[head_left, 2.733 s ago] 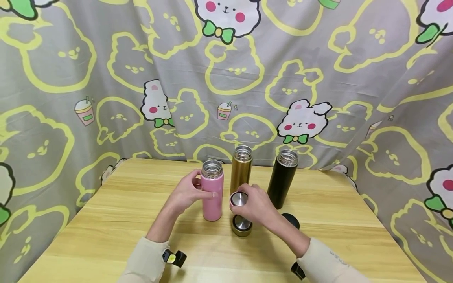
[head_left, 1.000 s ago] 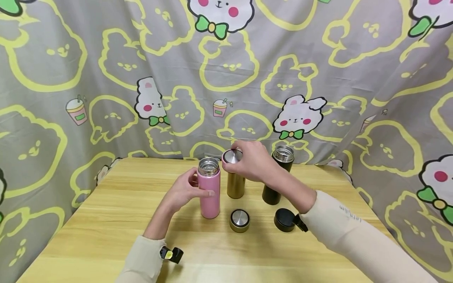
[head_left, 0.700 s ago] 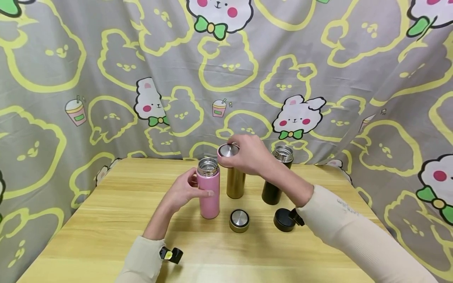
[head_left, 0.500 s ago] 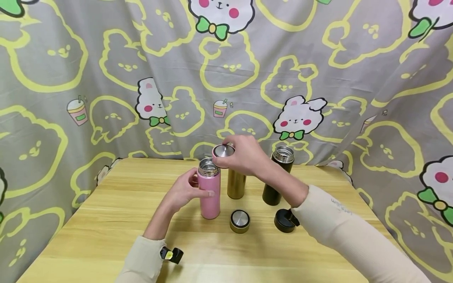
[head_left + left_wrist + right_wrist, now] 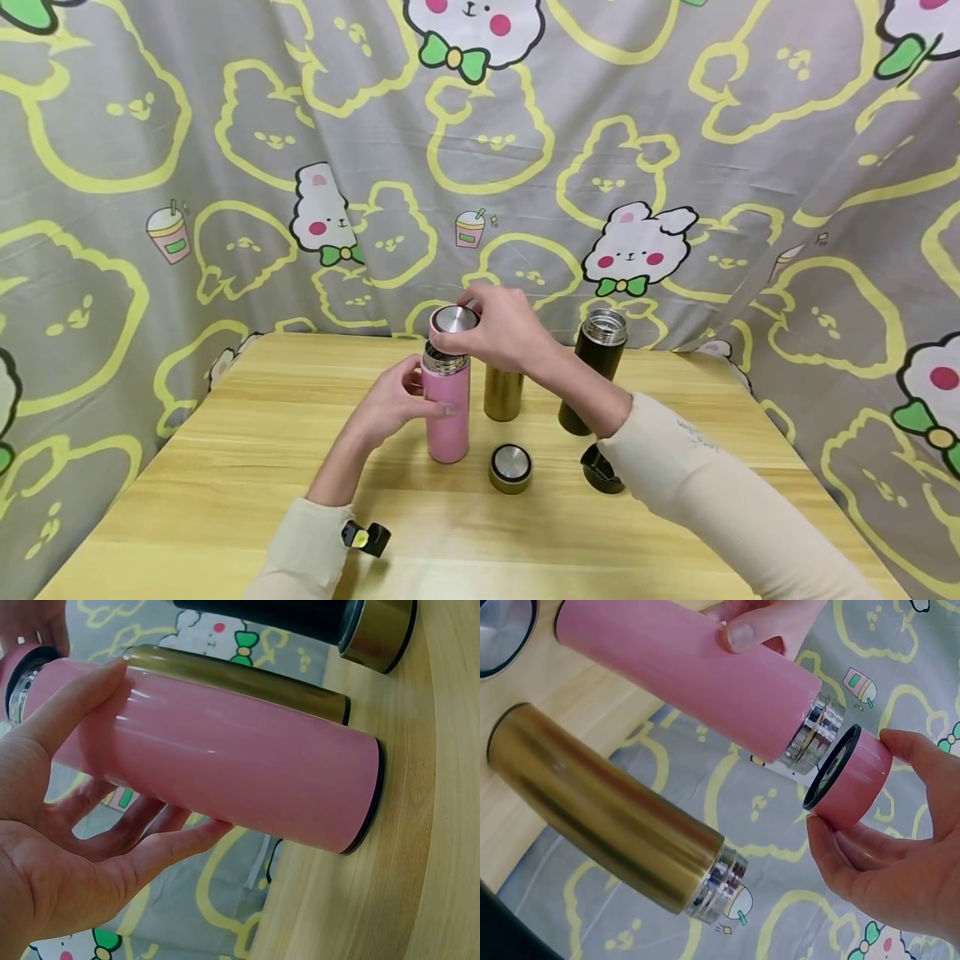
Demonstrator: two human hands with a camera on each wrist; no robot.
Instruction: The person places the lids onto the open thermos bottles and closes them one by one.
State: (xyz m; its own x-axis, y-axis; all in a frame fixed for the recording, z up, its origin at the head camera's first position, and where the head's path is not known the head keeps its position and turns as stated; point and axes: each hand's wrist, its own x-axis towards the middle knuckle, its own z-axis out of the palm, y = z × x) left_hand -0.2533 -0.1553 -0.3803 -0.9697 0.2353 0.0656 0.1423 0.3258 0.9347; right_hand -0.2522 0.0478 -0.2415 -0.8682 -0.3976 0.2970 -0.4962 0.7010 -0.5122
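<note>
A pink vacuum bottle (image 5: 447, 427) stands upright on the table, its steel neck showing at the top. My left hand (image 5: 392, 405) grips its side, thumb across the front, fingers round the back. Between thumb and fingers, my right hand (image 5: 504, 327) pinches the pink lid (image 5: 861, 780) by its side. In the right wrist view the lid is just off the threaded neck (image 5: 814, 735), slightly tilted, with a gap between them. A gold bottle (image 5: 503, 393), without its lid, stands right behind, partly hidden by the right hand.
To the right stands an uncapped black bottle (image 5: 597, 354), partly behind the right forearm. The gold lid (image 5: 511, 468) lies in front of the bottles. Farther right, the black lid (image 5: 602, 473) sits by the right sleeve. A patterned curtain (image 5: 375, 125) hangs behind the wooden table (image 5: 247, 467).
My right hand has lifted the pink lid from beside the gold lid, then carried it left past the gold bottle to over the pink bottle's mouth. The left hand keeps its grip.
</note>
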